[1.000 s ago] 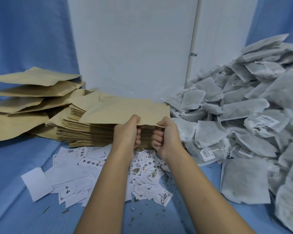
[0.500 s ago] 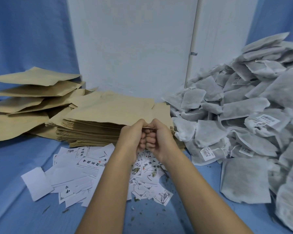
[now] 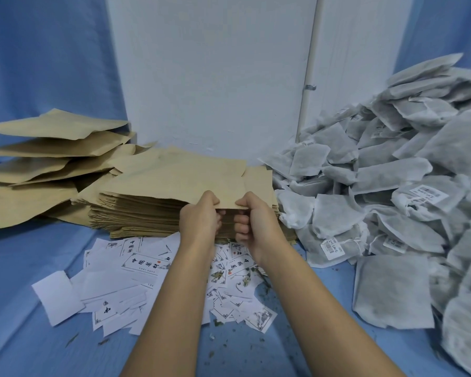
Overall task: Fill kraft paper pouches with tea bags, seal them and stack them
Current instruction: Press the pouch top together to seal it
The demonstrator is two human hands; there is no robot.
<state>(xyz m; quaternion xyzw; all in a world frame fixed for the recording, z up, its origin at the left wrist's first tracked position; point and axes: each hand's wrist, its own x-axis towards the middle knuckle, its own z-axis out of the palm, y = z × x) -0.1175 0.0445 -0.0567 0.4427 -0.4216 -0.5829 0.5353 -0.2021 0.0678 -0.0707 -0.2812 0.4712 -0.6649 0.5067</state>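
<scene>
Kraft pouch, tan, flat and creased, atop the stack, near edge pinched by left hand and right hand.

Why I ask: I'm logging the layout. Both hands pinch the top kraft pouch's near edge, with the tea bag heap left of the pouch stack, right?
No: the head view shows the tea bag heap right of the pouch stack, not left. The left hand and right hand do pinch the top kraft pouch at its near edge.
</scene>
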